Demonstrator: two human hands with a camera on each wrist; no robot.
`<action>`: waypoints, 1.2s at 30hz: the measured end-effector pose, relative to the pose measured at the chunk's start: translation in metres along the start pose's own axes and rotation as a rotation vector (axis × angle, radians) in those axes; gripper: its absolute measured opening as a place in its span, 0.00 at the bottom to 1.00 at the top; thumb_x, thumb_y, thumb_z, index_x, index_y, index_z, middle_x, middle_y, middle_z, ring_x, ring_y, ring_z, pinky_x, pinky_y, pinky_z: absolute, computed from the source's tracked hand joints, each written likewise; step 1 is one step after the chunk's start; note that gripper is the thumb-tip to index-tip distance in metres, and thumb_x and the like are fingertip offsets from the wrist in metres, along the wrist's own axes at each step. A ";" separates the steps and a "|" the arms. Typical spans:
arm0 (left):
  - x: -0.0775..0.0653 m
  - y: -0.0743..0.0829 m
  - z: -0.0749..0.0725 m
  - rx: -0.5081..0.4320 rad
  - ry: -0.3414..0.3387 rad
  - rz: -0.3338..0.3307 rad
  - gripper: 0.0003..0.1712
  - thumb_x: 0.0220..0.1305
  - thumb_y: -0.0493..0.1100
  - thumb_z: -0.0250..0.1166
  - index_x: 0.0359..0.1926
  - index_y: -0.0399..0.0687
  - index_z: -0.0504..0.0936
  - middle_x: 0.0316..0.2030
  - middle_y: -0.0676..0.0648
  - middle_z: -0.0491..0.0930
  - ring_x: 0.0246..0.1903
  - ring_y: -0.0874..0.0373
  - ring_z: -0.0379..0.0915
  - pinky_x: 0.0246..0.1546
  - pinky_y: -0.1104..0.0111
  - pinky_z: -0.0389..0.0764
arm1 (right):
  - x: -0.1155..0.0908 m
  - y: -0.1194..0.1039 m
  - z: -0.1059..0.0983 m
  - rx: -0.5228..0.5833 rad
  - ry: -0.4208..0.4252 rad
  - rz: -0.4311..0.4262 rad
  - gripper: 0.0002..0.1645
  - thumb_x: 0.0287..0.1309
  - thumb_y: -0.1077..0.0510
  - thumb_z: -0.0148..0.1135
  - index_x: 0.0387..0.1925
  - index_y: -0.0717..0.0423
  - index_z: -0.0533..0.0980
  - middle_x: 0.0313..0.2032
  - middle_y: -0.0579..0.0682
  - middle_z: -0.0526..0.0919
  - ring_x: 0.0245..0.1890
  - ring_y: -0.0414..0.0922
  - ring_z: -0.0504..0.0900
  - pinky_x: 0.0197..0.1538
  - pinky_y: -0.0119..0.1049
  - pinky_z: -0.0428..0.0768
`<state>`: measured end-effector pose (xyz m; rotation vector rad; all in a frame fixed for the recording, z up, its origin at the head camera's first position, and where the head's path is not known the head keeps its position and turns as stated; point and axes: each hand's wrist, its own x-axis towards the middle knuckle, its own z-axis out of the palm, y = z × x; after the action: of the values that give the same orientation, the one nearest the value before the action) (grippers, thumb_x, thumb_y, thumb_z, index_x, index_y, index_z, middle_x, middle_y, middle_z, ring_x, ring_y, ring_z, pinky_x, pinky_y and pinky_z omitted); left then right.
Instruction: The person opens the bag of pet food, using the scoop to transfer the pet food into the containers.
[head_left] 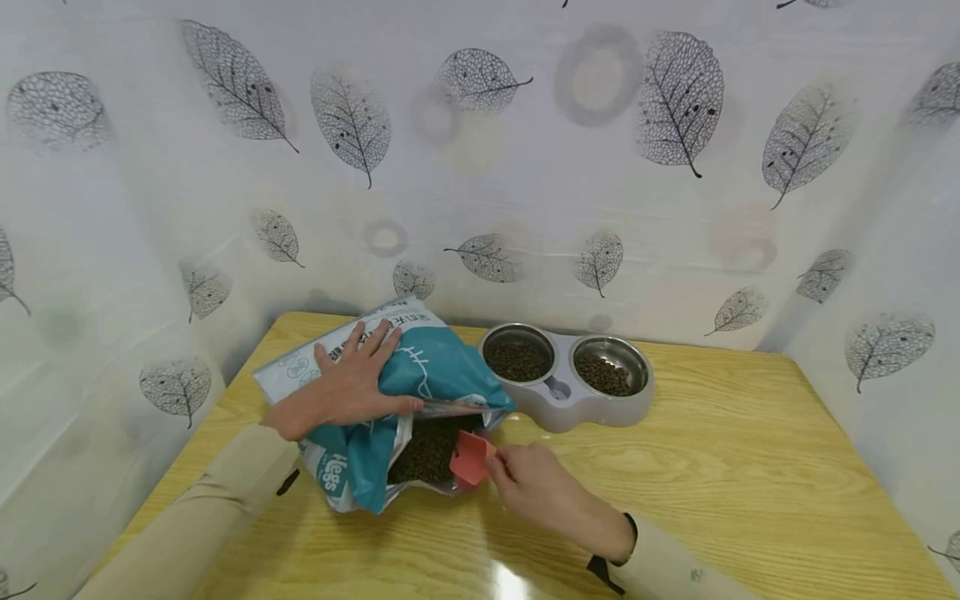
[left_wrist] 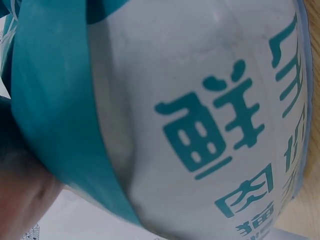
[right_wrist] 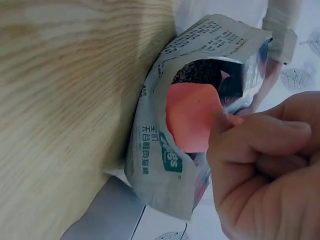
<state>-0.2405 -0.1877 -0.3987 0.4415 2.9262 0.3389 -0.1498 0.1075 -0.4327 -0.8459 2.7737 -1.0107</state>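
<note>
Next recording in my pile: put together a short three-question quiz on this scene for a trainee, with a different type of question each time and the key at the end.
1. Multiple choice: what does the right hand hold?
A) a brush
B) a red scoop
C) a bottle

2. True or false: both metal bowls contain brown pellets.

3. Fill in the blank: the left hand, fingers spread, rests on the ____.

Key:
1. B. The scoop is at the open mouth of the printed bag.
2. True.
3. Bag.
</note>
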 end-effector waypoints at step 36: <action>-0.001 0.000 0.000 0.005 0.015 0.012 0.70 0.56 0.83 0.58 0.84 0.51 0.39 0.83 0.41 0.36 0.80 0.31 0.26 0.60 0.15 0.33 | -0.022 0.040 -0.005 1.191 -0.375 0.223 0.20 0.81 0.45 0.45 0.39 0.53 0.74 0.19 0.38 0.68 0.15 0.32 0.62 0.21 0.27 0.62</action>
<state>-0.2397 -0.1879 -0.3988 0.4588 2.9405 0.3382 -0.1514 0.1467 -0.4555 -0.4245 1.4514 -1.8316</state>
